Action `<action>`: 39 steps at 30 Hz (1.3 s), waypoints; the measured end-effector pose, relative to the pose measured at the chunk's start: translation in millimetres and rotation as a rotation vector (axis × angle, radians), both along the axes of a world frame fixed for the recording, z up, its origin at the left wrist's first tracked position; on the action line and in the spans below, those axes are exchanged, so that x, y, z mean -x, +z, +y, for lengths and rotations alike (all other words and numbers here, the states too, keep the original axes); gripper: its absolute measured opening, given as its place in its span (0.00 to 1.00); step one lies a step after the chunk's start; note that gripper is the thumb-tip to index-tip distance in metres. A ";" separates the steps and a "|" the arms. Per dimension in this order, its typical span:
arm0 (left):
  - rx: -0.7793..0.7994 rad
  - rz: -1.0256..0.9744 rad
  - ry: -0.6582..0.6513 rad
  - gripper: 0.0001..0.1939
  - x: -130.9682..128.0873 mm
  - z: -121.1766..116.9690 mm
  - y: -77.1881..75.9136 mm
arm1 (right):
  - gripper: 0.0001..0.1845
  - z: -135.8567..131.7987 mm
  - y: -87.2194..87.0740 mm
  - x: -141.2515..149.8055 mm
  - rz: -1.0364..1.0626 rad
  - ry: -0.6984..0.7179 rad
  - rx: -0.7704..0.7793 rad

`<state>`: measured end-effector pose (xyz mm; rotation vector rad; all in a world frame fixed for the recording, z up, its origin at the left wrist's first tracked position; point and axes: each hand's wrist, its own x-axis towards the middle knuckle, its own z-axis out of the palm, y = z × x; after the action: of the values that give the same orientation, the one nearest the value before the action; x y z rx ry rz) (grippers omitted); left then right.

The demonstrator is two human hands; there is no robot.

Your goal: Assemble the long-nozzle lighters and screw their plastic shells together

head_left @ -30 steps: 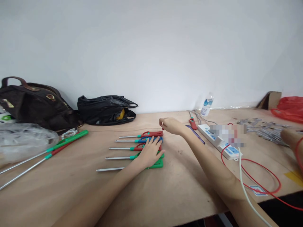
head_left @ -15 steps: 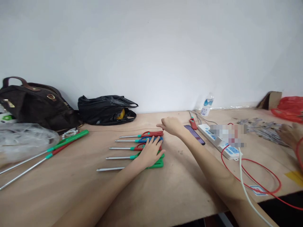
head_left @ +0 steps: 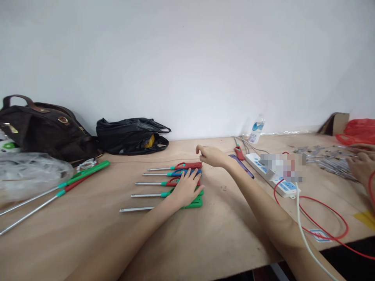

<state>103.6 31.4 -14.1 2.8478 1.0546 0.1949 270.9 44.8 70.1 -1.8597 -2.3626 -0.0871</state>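
Several long-nosed lighters with metal tubes lie in a row on the wooden table (head_left: 205, 238): red (head_left: 187, 165), blue (head_left: 176, 173), red, then green (head_left: 195, 202) handles. My left hand (head_left: 185, 188) rests flat on their handles with fingers spread. Just above the far red lighter's right end, my right hand (head_left: 211, 155) hovers with fingers loosely extended and nothing visible in them.
A brown handbag (head_left: 43, 127) and a black plastic bag (head_left: 131, 134) sit by the wall. More long lighters (head_left: 58, 187) lie at the left. A phone (head_left: 241, 166), power strip (head_left: 271, 173), red wire (head_left: 319, 222) and metal parts (head_left: 328, 160) lie right, where another person's hand (head_left: 361, 164) works.
My right hand released its pinch at the far red lighter's end and opened, staying just above it. The other person's hand at the right edge moved further back among the metal parts.
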 end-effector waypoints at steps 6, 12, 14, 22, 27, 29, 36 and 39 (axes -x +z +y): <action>0.001 -0.016 0.001 0.27 0.5 1.9 -3.0 | 0.17 -1.2 2.5 3.3 -0.044 -0.093 -0.010; -0.005 -0.016 -0.007 0.28 0.5 1.6 -3.2 | 0.12 -0.5 2.1 -0.3 0.015 0.003 -0.022; -0.006 -0.015 -0.003 0.28 0.5 1.3 -3.0 | 0.14 -0.2 1.5 1.1 -0.011 -0.078 -0.047; -0.009 -0.027 -0.006 0.27 0.6 1.5 -3.1 | 0.14 -1.0 3.2 5.1 -0.024 -0.063 -0.020; -0.009 -0.026 -0.008 0.27 1.0 2.3 -4.1 | 0.18 -1.8 3.4 5.6 -0.038 -0.115 -0.030; -0.014 -0.037 -0.013 0.27 1.2 2.3 -4.1 | 0.16 -2.9 4.4 5.2 0.002 -0.032 -0.003; 0.004 -0.036 -0.010 0.27 0.9 1.6 -2.6 | 0.18 -2.2 4.4 2.1 -0.032 -0.096 -0.015; 0.005 -0.036 -0.009 0.27 1.2 1.5 -2.4 | 0.15 -0.7 2.4 1.3 -0.002 -0.031 -0.009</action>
<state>102.4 32.8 -16.4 2.8327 1.0335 0.2408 269.7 44.1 72.5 -1.8934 -2.3314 -0.1027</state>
